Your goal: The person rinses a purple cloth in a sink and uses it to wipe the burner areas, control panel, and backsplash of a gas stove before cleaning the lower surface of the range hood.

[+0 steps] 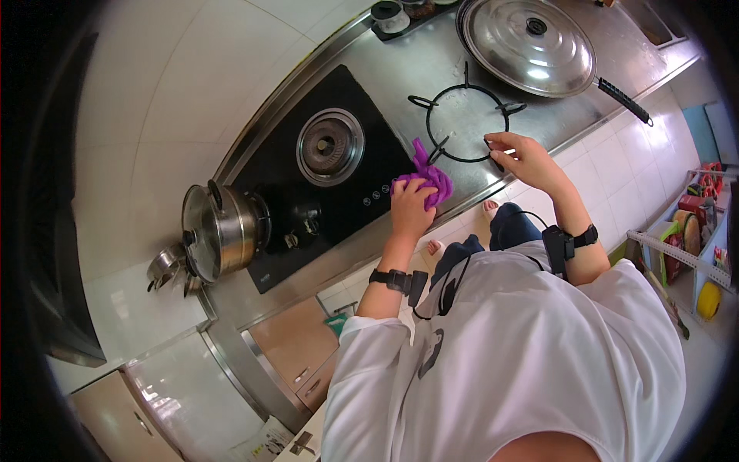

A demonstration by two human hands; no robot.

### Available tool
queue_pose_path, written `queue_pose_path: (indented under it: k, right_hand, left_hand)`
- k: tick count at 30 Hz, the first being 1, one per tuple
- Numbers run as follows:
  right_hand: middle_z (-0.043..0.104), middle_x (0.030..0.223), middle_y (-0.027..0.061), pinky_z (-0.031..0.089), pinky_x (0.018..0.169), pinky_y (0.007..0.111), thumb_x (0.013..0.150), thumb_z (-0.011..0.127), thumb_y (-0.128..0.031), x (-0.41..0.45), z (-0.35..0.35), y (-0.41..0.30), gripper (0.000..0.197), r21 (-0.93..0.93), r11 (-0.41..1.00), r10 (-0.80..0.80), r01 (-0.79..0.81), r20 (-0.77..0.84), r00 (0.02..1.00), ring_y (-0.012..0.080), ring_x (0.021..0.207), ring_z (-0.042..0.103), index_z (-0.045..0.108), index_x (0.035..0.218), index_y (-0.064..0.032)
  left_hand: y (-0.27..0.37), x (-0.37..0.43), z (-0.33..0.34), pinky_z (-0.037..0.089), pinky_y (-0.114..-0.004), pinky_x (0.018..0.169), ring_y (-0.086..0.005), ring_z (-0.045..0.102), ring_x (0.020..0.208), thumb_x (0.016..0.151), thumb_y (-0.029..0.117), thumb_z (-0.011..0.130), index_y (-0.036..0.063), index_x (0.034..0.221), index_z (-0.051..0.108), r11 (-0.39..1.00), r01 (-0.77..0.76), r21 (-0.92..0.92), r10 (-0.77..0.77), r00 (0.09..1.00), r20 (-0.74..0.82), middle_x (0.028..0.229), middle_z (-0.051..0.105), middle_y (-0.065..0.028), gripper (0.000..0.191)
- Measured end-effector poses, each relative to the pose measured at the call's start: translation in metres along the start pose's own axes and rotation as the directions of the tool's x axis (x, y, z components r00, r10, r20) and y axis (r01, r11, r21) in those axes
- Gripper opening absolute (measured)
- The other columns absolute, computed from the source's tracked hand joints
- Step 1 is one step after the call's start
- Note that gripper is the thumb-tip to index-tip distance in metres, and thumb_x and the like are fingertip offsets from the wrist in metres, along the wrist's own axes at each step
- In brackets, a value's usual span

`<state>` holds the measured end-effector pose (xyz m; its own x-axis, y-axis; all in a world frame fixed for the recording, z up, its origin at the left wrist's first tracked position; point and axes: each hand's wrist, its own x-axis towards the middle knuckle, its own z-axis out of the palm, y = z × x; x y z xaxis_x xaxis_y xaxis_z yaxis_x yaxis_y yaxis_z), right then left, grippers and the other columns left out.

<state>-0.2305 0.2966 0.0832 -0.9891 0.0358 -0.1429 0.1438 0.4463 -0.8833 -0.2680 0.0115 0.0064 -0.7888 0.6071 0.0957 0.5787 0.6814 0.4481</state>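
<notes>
My left hand (411,209) presses on a bunched purple cloth (437,183) at the front right corner of a black glass gas hob (338,215). Part of the cloth sticks up past my fingers. To the right, a black ring-shaped pan support (466,87) with several prongs rests on the steel countertop (404,86), off the hob. The thumb and fingers of my right hand (528,163) close around its near right prong. The hob's right burner (324,145) is uncovered, with a metal ring around it.
A lidded steel pot (222,234) stands on the left burner, beside small steel pans (167,267). A wok with a domed lid (528,43) sits at the back right, its black handle (624,101) pointing over the counter edge. Seasoning jars (390,16) line the wall.
</notes>
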Motion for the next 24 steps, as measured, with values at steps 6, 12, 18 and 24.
queue_pose_path:
  k: [6, 12, 18, 24]
  right_hand:
    - [0.066, 0.107, 0.0131, 0.052, 0.081, 0.033, 0.092, 0.057, -0.014, 0.012, -0.02, 0.004, 0.034, -0.051, 0.999, 0.018, -0.014, 0.073, 0.997, 0.0219, 0.097, 0.063, 0.057, 0.123, -0.0027]
    - [0.067, 0.101, 0.0147, 0.051, 0.079, 0.034, 0.089, 0.059, -0.018, 0.016, -0.03, 0.015, 0.034, -0.013, 1.0, -0.02, 0.021, 0.1, 0.995, 0.0258, 0.09, 0.064, 0.059, 0.121, -0.0042]
    - [0.069, 0.098, 0.0174, 0.051, 0.08, 0.034, 0.087, 0.06, -0.02, 0.009, -0.034, 0.03, 0.036, 0.001, 1.0, -0.013, 0.013, 0.115, 0.993, 0.0284, 0.087, 0.066, 0.06, 0.117, -0.0015]
    - [0.069, 0.098, 0.0175, 0.051, 0.08, 0.033, 0.087, 0.059, -0.019, 0.008, -0.031, 0.026, 0.036, 0.015, 0.999, -0.03, 0.028, 0.13, 0.991, 0.027, 0.088, 0.066, 0.06, 0.118, -0.001]
  left_hand:
    - [0.0, 0.004, -0.013, 0.046, -0.035, 0.091, -0.0273, 0.06, 0.098, 0.068, 0.003, 0.07, 0.0044, 0.1, 0.068, 0.812, 0.218, -0.542, -0.424, 0.858, -0.29, 0.104, 0.063, -0.0118, 0.032]
    - [0.022, 0.054, -0.013, 0.045, -0.036, 0.094, -0.0279, 0.057, 0.108, 0.071, 0.008, 0.075, 0.0044, 0.115, 0.063, 0.849, 0.175, -0.499, -0.361, 0.882, -0.304, 0.116, 0.058, -0.0136, 0.046]
    - [0.037, 0.088, -0.014, 0.05, -0.04, 0.08, -0.03, 0.057, 0.094, 0.067, 0.028, 0.078, 0.0113, 0.102, 0.069, 0.961, 0.276, 0.026, -0.272, 0.956, -0.113, 0.1, 0.062, -0.0097, 0.04]
    - [0.035, 0.078, -0.015, 0.05, -0.04, 0.072, -0.0289, 0.058, 0.085, 0.075, 0.029, 0.071, 0.0078, 0.084, 0.067, 0.975, 0.193, 0.111, -0.182, 0.978, -0.102, 0.086, 0.06, -0.0071, 0.023]
